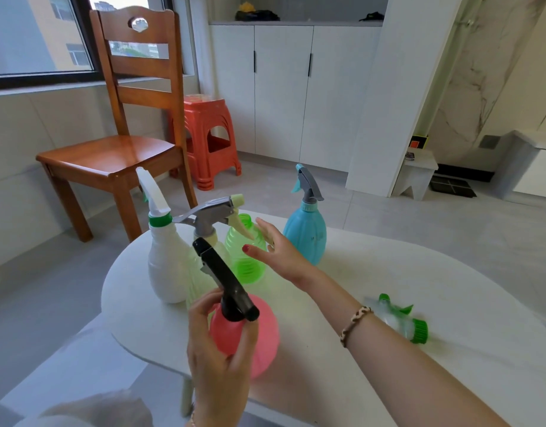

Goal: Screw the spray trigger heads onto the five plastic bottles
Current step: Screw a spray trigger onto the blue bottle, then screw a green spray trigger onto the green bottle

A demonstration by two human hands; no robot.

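Observation:
My left hand (218, 362) grips the pink bottle (256, 337) just above the near table edge; a black trigger head (227, 282) sits on its neck. My right hand (276, 251) is open, fingers spread, beside the green bottle (244, 257), whose neck is bare. A white bottle (165, 266) with a white trigger and green collar stands at the left. Behind the black head stands a pale yellowish bottle (198, 282) with a grey and cream trigger (210, 215). A blue bottle (307, 234) with a grey trigger stands at the back. A loose green and clear trigger head (401, 318) lies on the table to the right.
The white oval table (419, 272) holds everything. A wooden chair (124, 124) and an orange plastic stool (208, 143) stand beyond its far left edge. White cabinets line the back wall.

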